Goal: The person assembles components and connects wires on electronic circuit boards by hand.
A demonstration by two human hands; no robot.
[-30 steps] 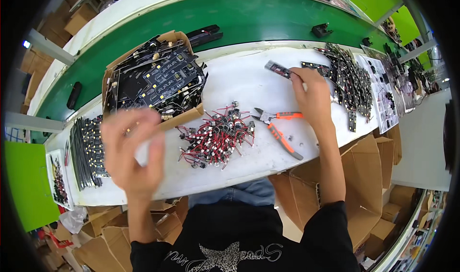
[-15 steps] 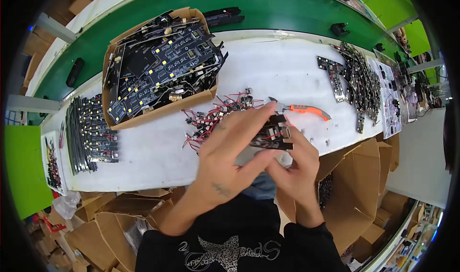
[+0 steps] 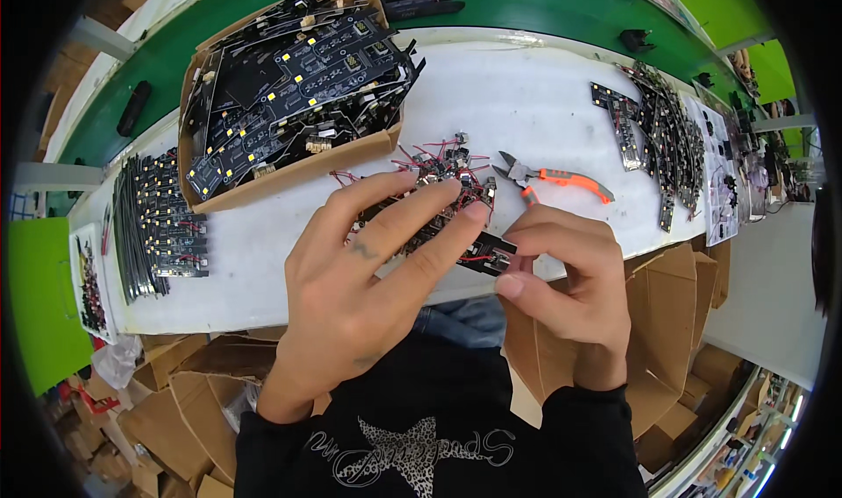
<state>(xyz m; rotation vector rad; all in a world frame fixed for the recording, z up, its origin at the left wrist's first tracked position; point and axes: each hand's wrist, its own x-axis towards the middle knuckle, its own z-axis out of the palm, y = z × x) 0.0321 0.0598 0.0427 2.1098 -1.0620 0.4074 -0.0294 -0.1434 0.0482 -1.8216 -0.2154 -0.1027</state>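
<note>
A narrow black circuit board [image 3: 478, 259] with red wires spans slantwise between my two hands, above the bench. My right hand [image 3: 574, 279] is closed on the board's right end, pinching it between thumb and fingers. My left hand [image 3: 368, 279] lies over the rest of the board with its fingers bent around it, hiding most of its length and the thumb. Just beyond my fingers is a tangled pile of small parts with red wires [image 3: 447, 160]. Cutting pliers [image 3: 570, 181] with orange and grey handles lie right of the pile, jaws apart.
A cardboard box [image 3: 298, 169] heaped with black circuit boards stands at back left. Rows of boards [image 3: 180, 222] and black strips lie left of it. More boards [image 3: 653, 138] are piled at the right. Open cartons [image 3: 671, 323] stand below the bench's front edge.
My hands have moved apart. The board has turned from facing me end-on to lying lengthwise between them. My left hand shifted left and now covers it; my right moved slightly right.
</note>
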